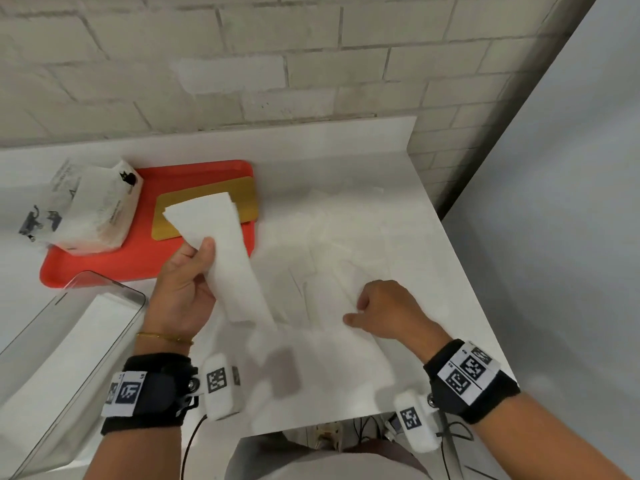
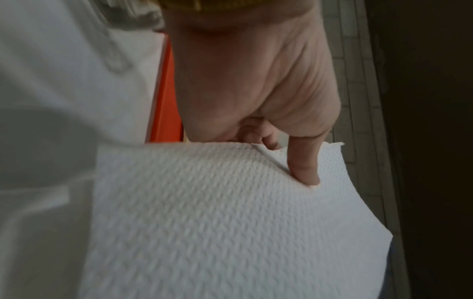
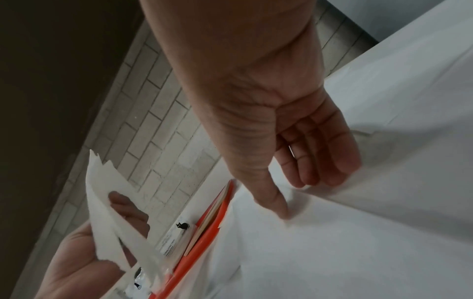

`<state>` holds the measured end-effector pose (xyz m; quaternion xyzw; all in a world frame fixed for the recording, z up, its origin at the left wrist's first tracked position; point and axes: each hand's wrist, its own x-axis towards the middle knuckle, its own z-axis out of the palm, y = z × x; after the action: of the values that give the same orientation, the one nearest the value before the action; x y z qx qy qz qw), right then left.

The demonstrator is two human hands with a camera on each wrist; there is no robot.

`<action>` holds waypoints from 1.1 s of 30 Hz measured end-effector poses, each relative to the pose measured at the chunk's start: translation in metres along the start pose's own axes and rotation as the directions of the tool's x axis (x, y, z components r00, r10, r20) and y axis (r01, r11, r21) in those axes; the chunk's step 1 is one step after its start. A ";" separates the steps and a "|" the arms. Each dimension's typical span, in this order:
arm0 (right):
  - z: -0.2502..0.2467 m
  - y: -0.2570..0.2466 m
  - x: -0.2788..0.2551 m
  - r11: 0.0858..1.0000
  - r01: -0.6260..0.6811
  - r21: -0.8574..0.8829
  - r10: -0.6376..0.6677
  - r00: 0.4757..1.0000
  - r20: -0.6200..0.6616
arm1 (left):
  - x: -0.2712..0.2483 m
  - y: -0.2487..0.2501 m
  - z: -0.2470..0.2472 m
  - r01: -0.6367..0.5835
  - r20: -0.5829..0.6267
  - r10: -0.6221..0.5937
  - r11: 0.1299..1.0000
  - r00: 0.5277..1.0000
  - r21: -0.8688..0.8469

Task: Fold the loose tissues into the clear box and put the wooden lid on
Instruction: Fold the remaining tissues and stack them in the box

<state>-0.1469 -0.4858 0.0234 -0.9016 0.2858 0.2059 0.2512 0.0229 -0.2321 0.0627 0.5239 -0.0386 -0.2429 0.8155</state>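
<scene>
Pinched between thumb and fingers, one folded tissue strip (image 1: 221, 258) rises from the left hand (image 1: 183, 292) over the red tray (image 1: 104, 268); the right hand (image 1: 388, 311), fingers curled, pinches a loose tissue (image 1: 332, 358) on the counter (image 1: 398, 209). One wooden lid (image 1: 204, 216) and one tissue pack (image 1: 86, 209) sit on the tray; the clear box (image 1: 69, 344) holds folded tissues. Left wrist: embossed white weave (slightly blurred) under the thumb (image 2: 304, 161). Right wrist: the thumb (image 3: 271, 194) presses a raised crease.
</scene>
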 end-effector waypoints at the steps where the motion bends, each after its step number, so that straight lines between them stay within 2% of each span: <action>1: 0.001 -0.002 0.001 1.000 -0.002 -0.008 0.002 1.000 -0.006 | -0.003 0.001 -0.004 0.003 0.003 -0.003 1.000 1.000 -0.012; 7: -0.004 -0.008 0.006 0.998 -0.019 0.067 0.017 0.999 0.034 | -0.013 -0.005 -0.008 0.046 0.046 -0.043 0.998 0.998 -0.051; 9: -0.013 -0.008 0.004 0.980 -0.028 0.197 0.019 0.999 0.049 | -0.016 -0.010 -0.005 0.063 0.052 -0.061 0.997 0.997 -0.048; 12: -0.029 -0.007 -0.001 0.930 -0.032 0.365 0.043 0.999 -0.022 | -0.018 -0.016 -0.007 0.077 0.122 -0.066 0.993 0.990 -0.091; 14: -0.033 -0.004 -0.003 0.958 -0.041 0.285 0.052 0.998 -0.031 | -0.018 -0.020 -0.010 0.098 0.161 -0.075 0.985 0.984 -0.141; 16: -0.025 -0.003 -0.003 0.994 -0.053 0.092 0.052 0.999 0.018 | -0.016 -0.024 -0.012 0.124 0.154 -0.093 0.972 0.984 -0.200; 18: -0.013 -0.002 -0.003 0.997 -0.071 -0.022 0.072 0.997 0.036 | -0.016 -0.026 -0.012 0.140 0.142 -0.110 0.965 0.984 -0.222; 22: -0.007 -0.004 -0.001 0.997 -0.077 -0.003 0.077 0.997 -0.017 | -0.018 -0.025 -0.010 0.143 0.133 -0.119 0.973 0.984 -0.183; 25: -0.018 -0.004 -0.001 0.991 -0.050 0.125 0.051 0.999 0.000 | -0.020 -0.023 -0.002 0.153 0.100 -0.135 0.965 0.986 -0.211; 27: -0.034 -0.006 -0.005 0.937 -0.002 0.349 0.011 1.000 -0.025 | -0.020 -0.024 0.001 0.182 0.046 -0.176 0.951 0.983 -0.249; 29: -0.054 -0.012 -0.015 0.807 0.077 0.586 -0.040 0.996 -0.076 | -0.018 -0.032 -0.001 0.225 0.085 -0.209 0.904 0.974 -0.364; 31: -0.070 -0.020 -0.023 0.630 0.153 0.761 -0.094 0.988 -0.121 | -0.018 -0.038 0.003 0.339 0.238 -0.252 0.813 0.938 -0.474; 33: -0.075 -0.028 -0.026 0.522 0.221 0.824 -0.143 0.975 -0.171 | -0.021 -0.045 0.015 0.405 0.330 -0.269 0.784 0.905 -0.471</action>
<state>-0.1325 -0.4984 0.1055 -0.7041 0.2634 -0.0201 0.6592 -0.0165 -0.2507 0.0341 0.2429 0.0242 -0.4493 0.8594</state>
